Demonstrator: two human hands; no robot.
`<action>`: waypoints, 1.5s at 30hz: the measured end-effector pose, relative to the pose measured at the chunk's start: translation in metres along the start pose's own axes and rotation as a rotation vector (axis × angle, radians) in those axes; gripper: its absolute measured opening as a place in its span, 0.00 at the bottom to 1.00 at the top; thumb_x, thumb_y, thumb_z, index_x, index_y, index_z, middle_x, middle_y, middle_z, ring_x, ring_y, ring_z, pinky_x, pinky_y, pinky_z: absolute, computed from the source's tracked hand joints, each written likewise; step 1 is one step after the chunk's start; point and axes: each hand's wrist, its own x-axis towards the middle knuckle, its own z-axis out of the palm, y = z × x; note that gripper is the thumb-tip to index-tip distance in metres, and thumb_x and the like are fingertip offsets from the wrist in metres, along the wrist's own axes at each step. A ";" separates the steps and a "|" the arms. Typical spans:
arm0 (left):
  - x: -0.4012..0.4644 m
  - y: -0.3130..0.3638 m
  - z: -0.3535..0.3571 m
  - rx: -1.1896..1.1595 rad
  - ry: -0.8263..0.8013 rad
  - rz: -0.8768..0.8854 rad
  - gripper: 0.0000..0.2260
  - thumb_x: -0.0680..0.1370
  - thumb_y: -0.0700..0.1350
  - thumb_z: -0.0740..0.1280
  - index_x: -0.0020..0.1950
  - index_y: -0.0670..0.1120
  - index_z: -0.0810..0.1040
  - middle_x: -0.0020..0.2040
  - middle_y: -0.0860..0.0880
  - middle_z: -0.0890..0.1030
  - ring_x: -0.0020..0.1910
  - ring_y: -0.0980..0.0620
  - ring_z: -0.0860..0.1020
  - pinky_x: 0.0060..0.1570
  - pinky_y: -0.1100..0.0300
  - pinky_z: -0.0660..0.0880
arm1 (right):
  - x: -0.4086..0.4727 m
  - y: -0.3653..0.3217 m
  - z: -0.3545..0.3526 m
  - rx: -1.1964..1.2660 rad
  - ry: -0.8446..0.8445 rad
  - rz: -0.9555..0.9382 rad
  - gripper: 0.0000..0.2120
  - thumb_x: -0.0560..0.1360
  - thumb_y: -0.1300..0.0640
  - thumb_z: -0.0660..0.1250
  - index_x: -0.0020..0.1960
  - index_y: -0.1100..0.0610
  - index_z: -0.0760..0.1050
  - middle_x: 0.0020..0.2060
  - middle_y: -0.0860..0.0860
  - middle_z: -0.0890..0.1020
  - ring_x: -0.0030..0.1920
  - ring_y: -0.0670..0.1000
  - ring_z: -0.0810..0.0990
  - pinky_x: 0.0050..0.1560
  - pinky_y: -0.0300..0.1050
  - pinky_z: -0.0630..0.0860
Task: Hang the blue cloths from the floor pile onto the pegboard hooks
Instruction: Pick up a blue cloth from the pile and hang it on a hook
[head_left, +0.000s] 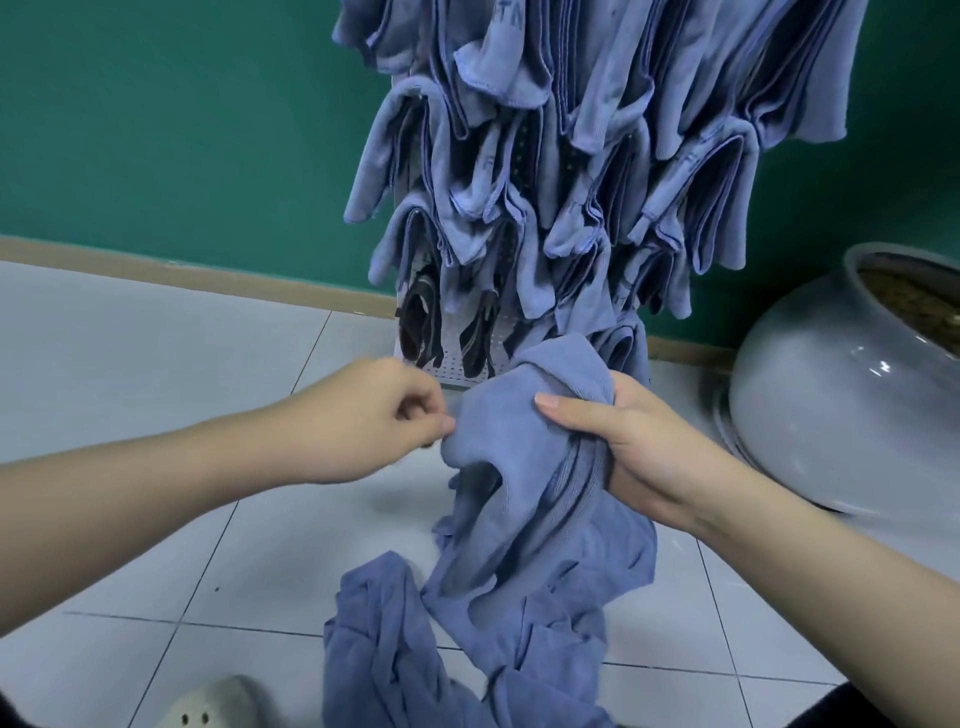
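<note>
A blue cloth hangs between my hands above the floor. My right hand grips its upper right part, thumb laid across the front. My left hand pinches its left edge between thumb and fingertips. Below it lies the floor pile of blue cloths, crumpled on the tiles. Straight ahead stands the white pegboard, almost covered by several blue cloths hung on its hooks. Two dark hooks or straps show bare at its lower left.
A large grey ceramic pot stands at the right, close to my right forearm. A green wall with a tan skirting runs behind the pegboard. Pale floor tiles spread to the left. A light perforated shoe shows at the bottom.
</note>
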 end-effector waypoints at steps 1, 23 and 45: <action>-0.001 0.003 0.003 -0.013 -0.030 -0.022 0.11 0.81 0.51 0.67 0.41 0.49 0.83 0.39 0.53 0.85 0.37 0.54 0.81 0.39 0.58 0.76 | -0.001 -0.001 0.002 0.011 -0.002 -0.016 0.24 0.75 0.61 0.69 0.68 0.69 0.74 0.64 0.66 0.80 0.67 0.66 0.79 0.69 0.60 0.75; 0.006 0.017 0.009 -1.044 -0.195 -0.178 0.19 0.73 0.45 0.71 0.62 0.39 0.83 0.61 0.43 0.85 0.58 0.49 0.83 0.55 0.61 0.80 | -0.008 -0.014 0.008 0.129 0.048 -0.113 0.19 0.79 0.64 0.66 0.69 0.68 0.74 0.63 0.64 0.82 0.65 0.63 0.81 0.68 0.58 0.77; 0.005 0.034 -0.007 -1.210 0.265 -0.160 0.12 0.82 0.45 0.65 0.59 0.41 0.83 0.57 0.45 0.86 0.58 0.51 0.84 0.68 0.51 0.74 | -0.006 -0.019 0.006 -0.036 0.215 -0.185 0.14 0.82 0.59 0.65 0.65 0.61 0.79 0.59 0.56 0.86 0.62 0.53 0.84 0.66 0.50 0.78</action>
